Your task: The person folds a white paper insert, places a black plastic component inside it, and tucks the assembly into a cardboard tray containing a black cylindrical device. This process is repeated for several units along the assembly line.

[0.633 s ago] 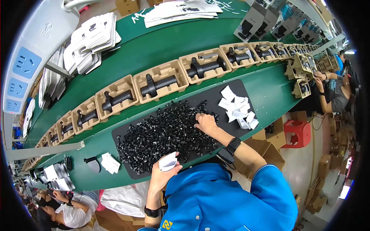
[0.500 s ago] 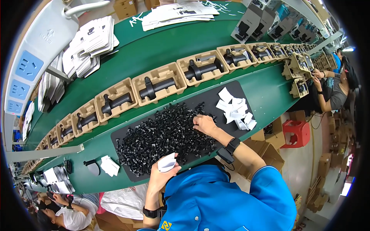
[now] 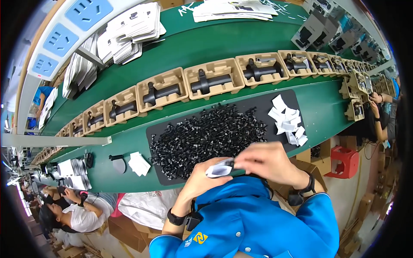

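My left hand [image 3: 200,178] grips a small white paper pouch [image 3: 218,171], its mouth held apart, close in front of my blue shirt. Right at that mouth is my right hand [image 3: 269,161], thumb and fingers pinched on a small black part that the fingers mostly cover. Beyond both hands a large heap of small black parts [image 3: 206,137] covers most of a dark grey mat [image 3: 264,101]. Several folded white paper pieces [image 3: 287,118] lie in a loose pile on the mat's right end.
Behind the mat runs a row of brown moulded trays [image 3: 211,81] holding black tube-shaped devices. White card stacks [image 3: 131,32] stand far left. Left of the mat lie white papers [image 3: 138,164] and a dark paddle-shaped piece [image 3: 117,164]. Co-workers sit at both sides; a red stool [image 3: 342,161] stands right.
My right hand has left the heap and come back to the pouch in my left hand. The left hand sits farther right in view, and the whole scene has shifted as my head turned.
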The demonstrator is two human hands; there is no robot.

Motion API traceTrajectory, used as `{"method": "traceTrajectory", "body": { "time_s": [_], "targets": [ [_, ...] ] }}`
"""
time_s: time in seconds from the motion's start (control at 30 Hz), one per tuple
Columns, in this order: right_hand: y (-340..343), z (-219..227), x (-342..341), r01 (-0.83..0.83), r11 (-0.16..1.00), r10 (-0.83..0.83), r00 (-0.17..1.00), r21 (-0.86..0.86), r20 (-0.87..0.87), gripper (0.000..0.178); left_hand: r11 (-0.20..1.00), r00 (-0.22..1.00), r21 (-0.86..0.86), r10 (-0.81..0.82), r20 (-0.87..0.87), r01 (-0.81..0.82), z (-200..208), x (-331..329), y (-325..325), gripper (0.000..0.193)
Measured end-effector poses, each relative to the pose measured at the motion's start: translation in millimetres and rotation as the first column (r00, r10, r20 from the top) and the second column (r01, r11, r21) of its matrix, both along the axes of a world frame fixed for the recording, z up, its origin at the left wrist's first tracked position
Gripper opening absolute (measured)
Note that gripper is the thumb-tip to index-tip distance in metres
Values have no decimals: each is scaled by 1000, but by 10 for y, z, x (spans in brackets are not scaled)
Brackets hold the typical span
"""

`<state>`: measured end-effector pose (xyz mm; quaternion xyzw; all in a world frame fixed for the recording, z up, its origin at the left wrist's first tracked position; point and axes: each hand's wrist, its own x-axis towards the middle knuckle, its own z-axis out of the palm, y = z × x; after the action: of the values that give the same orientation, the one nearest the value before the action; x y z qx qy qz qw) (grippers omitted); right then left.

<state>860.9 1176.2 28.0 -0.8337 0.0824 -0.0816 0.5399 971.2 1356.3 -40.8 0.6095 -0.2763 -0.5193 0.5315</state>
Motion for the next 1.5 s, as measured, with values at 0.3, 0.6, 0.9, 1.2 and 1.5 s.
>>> {"method": "traceTrajectory", "body": {
  "time_s": [0.3, 0.6, 0.9, 1.2, 1.5],
  "targets": [
    [278, 191, 0, -478, 777, 400, 877, -409, -266, 29, 990, 980, -99, -78, 181, 97, 159, 103, 96, 44],
    [574, -91, 2, -596, 689, 408, 790, -413, -458, 26, 953, 948, -163, -215, 237, 257, 170, 197, 128, 53],
    [449, -37, 66, -131, 832, 165, 986, -538, 16, 33, 932, 920, -260, 315, 233, -253, -7, 89, 245, 43],
    [359, -279, 43, 11, 1000, -12, 999, 11, 53, 23, 912, 896, -69, 380, -228, -405, 200, 59, 165, 43],
    [170, -448, 23, -61, 795, 271, 926, -603, 264, 37, 948, 718, -33, 218, -661, -317, -71, 180, 189, 42]
  ]
}}
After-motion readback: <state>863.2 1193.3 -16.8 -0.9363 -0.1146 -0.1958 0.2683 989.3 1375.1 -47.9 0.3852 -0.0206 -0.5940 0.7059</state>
